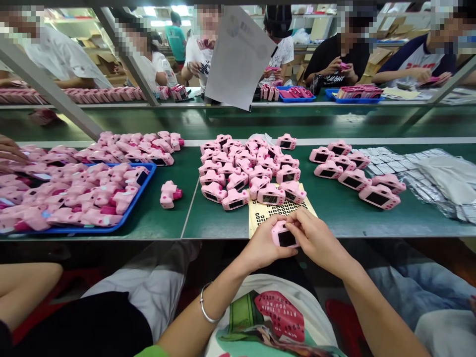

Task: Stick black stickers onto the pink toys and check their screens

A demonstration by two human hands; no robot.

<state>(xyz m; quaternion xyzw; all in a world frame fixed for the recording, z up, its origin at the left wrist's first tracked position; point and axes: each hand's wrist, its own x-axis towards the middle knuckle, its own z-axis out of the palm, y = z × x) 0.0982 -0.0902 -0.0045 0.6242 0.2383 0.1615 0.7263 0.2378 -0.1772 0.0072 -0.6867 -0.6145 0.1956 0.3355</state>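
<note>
My left hand is wrapped round a pink toy camera with a dark screen, just over the table's front edge. The fingertips of my right hand are pinched together at the camera's top edge; whatever they hold, if anything, is too small to make out. Behind my hands lies a yellowish sheet with rows of small black-framed squares. A pile of pink cameras partly covers its far edge. More pink cameras stand to the right, screens mostly facing me.
At the left, a blue tray is heaped with pink cameras, and a co-worker's hand reaches over it. One camera lies alone. Clear plastic bags are at the right. A white paper hangs ahead; several people work across the line.
</note>
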